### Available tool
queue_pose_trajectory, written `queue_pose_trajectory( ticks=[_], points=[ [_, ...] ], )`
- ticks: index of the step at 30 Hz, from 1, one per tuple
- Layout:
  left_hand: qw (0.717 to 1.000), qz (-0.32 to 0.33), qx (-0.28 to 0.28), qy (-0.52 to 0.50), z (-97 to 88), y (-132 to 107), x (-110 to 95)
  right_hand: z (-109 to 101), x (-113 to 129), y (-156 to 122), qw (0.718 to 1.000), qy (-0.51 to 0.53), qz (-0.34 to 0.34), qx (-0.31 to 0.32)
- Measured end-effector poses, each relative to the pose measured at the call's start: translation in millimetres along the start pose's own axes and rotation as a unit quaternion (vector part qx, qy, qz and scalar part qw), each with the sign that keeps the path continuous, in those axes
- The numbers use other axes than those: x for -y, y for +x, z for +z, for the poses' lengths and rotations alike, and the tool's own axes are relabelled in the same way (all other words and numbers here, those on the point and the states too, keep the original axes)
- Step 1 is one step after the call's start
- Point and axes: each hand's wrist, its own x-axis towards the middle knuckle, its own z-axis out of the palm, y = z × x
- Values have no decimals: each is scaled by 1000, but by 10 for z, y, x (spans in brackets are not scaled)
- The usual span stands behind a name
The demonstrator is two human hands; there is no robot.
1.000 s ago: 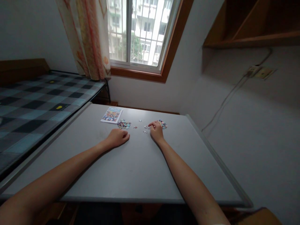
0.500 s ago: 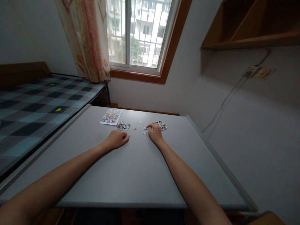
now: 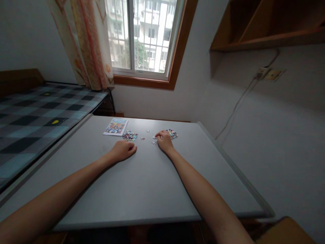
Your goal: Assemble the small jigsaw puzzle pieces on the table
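Note:
My left hand [image 3: 123, 150] rests on the grey table [image 3: 142, 189] with its fingers curled under, just short of a heap of puzzle pieces [image 3: 130, 136]. My right hand [image 3: 164, 141] lies further right, fingers bent, its fingertips pinched at a small white piece beside a second heap of colourful pieces [image 3: 172, 133]. A few loose pieces [image 3: 147, 131] lie between the hands. A printed picture card [image 3: 115, 126] lies flat at the far left of the pieces.
A bed with a checked cover [image 3: 38, 115] runs along the table's left edge. Behind are a window [image 3: 139, 37] and a curtain [image 3: 83, 44]. A wall with a cable and socket [image 3: 266, 73] stands close on the right, under a wooden shelf [image 3: 266, 30].
The view has swung slightly right and up, so everything sits further left in the picture. My right hand's fingertips have crept a little left toward the loose white pieces. The left hand stays put.

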Motion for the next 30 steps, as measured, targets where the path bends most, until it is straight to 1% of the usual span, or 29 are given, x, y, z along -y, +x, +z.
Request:
queue_pose_trajectory(
  ticks=[11, 17, 22, 30],
  points=[
    [1000, -7, 23, 18, -12, -53, 1, 72, -40, 17, 1000, 9, -16, -12],
    [1000, 18, 7, 9, -18, -128, 77, 99, -41, 51, 999, 11, -6, -30],
    [1000, 15, -11, -8, -73, -142, 173, 145, -53, 101, 999, 13, 7, -44],
    [999, 20, -36, 15, -52, -124, 294, 141, -34, 104, 998, -7, -9, -54]
  ],
)
